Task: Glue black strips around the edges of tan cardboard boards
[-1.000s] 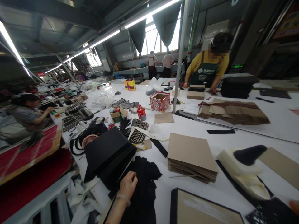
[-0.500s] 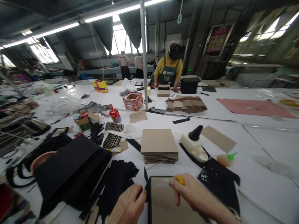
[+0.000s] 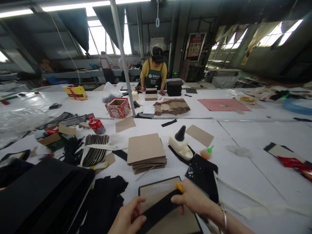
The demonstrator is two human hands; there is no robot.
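Observation:
My left hand (image 3: 128,219) pinches the near end of a black strip (image 3: 159,208) at the bottom edge of the view. The strip lies slantwise across a brown board with a black border (image 3: 158,190). My right hand (image 3: 191,198) presses on the strip's far end and also grips a small yellow tool (image 3: 179,187). A pile of loose black strips (image 3: 107,198) lies just left of my left hand. Right of my right hand is a black sheet with white specks (image 3: 202,170).
A stack of brown cardboard sheets (image 3: 145,152) sits beyond the board, with a white glue dispenser with a black cone (image 3: 180,144) and a small orange bottle (image 3: 206,152) to its right. Black folders (image 3: 41,191) fill the near left. A person in a yellow shirt and apron (image 3: 153,73) works across the table.
The view has swung right from the left side of the table. My left hand left the black pile with a strip, my right hand came in, and both now lay the strip across the board.

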